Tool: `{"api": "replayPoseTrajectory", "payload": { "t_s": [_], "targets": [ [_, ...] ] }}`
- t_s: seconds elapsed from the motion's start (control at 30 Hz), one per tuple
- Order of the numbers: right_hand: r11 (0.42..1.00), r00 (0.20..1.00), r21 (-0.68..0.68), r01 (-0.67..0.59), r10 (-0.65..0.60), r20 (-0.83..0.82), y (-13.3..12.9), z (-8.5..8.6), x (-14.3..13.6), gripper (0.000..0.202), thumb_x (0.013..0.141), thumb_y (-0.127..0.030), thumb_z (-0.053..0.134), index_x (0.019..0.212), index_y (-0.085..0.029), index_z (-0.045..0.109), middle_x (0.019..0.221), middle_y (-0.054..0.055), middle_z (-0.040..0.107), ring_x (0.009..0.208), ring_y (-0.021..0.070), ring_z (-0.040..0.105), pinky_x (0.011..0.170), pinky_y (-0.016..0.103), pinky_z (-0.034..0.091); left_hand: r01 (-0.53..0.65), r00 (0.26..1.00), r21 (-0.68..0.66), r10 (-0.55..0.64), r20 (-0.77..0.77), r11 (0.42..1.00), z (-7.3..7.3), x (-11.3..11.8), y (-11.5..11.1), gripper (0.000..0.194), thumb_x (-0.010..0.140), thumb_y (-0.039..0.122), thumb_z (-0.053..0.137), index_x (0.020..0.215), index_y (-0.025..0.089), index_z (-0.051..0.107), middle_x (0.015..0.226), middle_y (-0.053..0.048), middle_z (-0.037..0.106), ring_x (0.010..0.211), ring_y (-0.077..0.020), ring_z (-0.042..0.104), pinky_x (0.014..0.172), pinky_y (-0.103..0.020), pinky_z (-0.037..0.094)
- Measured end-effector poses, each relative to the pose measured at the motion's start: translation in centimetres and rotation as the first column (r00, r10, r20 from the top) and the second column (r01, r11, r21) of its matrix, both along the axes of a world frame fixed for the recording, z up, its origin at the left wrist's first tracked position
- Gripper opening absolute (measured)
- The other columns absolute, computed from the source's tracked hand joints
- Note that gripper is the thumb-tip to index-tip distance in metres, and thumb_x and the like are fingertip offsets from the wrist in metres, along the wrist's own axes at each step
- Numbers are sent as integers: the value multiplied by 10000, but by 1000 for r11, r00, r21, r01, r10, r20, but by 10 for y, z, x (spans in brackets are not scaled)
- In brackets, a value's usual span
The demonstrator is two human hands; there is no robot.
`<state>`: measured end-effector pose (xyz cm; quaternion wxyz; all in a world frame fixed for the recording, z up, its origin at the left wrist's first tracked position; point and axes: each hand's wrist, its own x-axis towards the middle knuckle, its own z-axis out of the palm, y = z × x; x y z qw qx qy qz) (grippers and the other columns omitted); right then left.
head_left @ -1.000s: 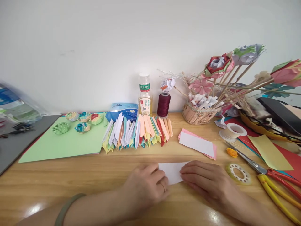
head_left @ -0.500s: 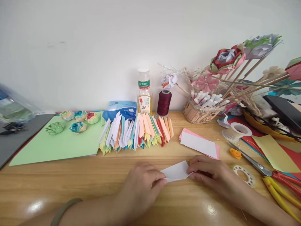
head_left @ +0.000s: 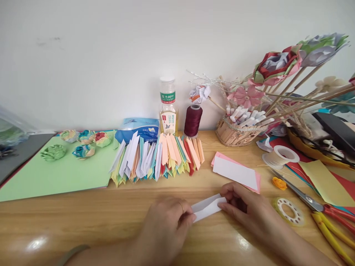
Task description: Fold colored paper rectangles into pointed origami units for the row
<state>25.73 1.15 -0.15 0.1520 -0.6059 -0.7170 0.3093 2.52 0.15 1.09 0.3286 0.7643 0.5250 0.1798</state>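
Observation:
A small white paper strip [head_left: 209, 210], with its near edge folded lengthwise, is held between my two hands just above the front of the wooden table. My left hand [head_left: 170, 218] pinches the strip's left end between thumb and fingers. At the other end, my right hand [head_left: 241, 203] grips the paper, its thumb on the folded flap. Beyond my right hand lies a stack of white and pink paper strips [head_left: 235, 172], a white one on top.
Folded paper pieces [head_left: 158, 157] stand in a row mid-table. Left are paper flowers [head_left: 83, 151] on green sheets [head_left: 55, 181]. Scissors [head_left: 310, 201], a tape roll [head_left: 290, 211] and a thread spool [head_left: 280, 157] lie right. Behind stand a bottle [head_left: 168, 107], maroon thread [head_left: 193, 121] and a basket [head_left: 238, 135].
The strip's near edge has been turned up and over into a wider flap. My right thumb has shifted onto it. The view has moved slightly.

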Motion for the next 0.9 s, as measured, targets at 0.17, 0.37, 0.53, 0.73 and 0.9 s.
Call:
{"api": "replayPoseTrajectory", "payload": {
  "t_s": [0.17, 0.37, 0.53, 0.73, 0.9],
  "targets": [
    [999, 999, 52, -12, 10, 43, -1, -2, -3, 121, 851, -311, 489, 938, -230, 472, 688, -21, 565, 539, 131, 521, 501, 254, 410, -21, 1000, -26, 21, -14, 999, -6, 1, 3, 103, 762, 148, 545, 798, 211, 619, 702, 27, 653, 659, -174, 603, 609, -262, 405],
    [984, 984, 175, -12, -19, 176, -5, -1, -9, 102, 857, -326, 454, 919, -245, 443, 623, -34, 557, 509, 156, 545, 468, 263, 395, -11, 997, 6, 11, -77, 1000, -5, 4, 4, 120, 746, 138, 523, 806, 216, 592, 666, 29, 641, 615, -174, 598, 558, -255, 392],
    [974, 974, 224, -34, -18, 225, -5, -3, -13, 102, 848, -332, 441, 902, -246, 432, 605, -38, 562, 480, 162, 550, 440, 263, 378, 22, 991, 67, -13, -135, 997, -4, 6, 6, 124, 744, 123, 507, 745, 207, 599, 672, 18, 646, 584, -160, 589, 544, -247, 375],
    [982, 977, 179, -65, 26, 212, -3, 0, -11, 161, 860, -312, 416, 996, -228, 435, 671, -14, 591, 524, 164, 577, 462, 267, 415, 53, 985, 139, -29, -168, 989, -10, 7, 7, 164, 707, 86, 497, 751, 199, 608, 679, 14, 649, 580, -156, 587, 542, -243, 373],
    [983, 978, 165, -81, 47, 201, -5, 0, -10, 178, 889, -319, 391, 1035, -227, 436, 713, 0, 587, 574, 170, 585, 497, 276, 432, 85, 983, 164, -55, -176, 983, -10, 6, 7, 146, 708, 90, 491, 719, 194, 592, 663, 11, 629, 580, -161, 576, 537, -247, 371]
  ]
}}
